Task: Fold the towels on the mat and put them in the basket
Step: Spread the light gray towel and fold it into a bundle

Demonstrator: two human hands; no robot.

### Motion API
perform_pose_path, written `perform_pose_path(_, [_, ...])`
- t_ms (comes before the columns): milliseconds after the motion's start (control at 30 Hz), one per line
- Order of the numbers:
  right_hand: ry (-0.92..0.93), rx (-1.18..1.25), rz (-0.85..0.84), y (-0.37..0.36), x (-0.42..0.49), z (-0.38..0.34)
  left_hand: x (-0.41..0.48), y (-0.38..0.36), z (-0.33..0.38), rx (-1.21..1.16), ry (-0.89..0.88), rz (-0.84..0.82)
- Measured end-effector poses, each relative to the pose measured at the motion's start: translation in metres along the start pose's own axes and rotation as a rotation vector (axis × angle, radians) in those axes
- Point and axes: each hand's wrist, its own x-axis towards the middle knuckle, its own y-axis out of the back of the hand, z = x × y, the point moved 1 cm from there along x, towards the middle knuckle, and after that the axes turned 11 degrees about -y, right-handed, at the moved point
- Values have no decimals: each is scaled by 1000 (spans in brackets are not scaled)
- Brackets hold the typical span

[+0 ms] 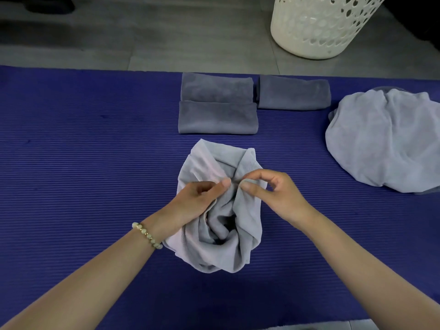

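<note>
The crumpled towel [221,234] lies on the mat [95,151], right under the fingers [223,184]. The left hand [197,198] and right hand [273,191] each pinch its cloth, close together. It would be best to find two corners, pull them apart and lay the towel flat. The basket [316,27] stands far beyond the fingers.

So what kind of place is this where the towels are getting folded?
Likely a room at home, with the work done at floor level: a blue mat lies on a grey tiled floor, a white perforated basket stands beyond it, and three folded towels sit on the mat.
</note>
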Motion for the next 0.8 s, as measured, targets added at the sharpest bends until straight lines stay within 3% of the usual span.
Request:
perform_pose_path(100, [-20,44,-37,7,-13,-7,-8,1,0,-118,-17,90])
perform_pose_path(200, [-13,41,-164,6,-26,-13,-14,2,-1,-168,-52,41])
perform_pose_path(333, [69,72,-123,4,-27,-27,-22,-5,9,-165,-83,-75])
perform_pose_path(500, [133,23,-179,0,-26,-41,-21,-8,17,-129,-109,-97])
perform_pose_path(567, [155,-24,-120,0,-24,-42,-21,-9,18,-117,-135,-121])
perform_pose_path(700, [131,-14,-5,2,-20,-39,-23,-12,25,-86,-210,-160])
perform_pose_path(800, [44,-92,-103,5,-24,-40,-27,-14,32,-63,-246,-182])
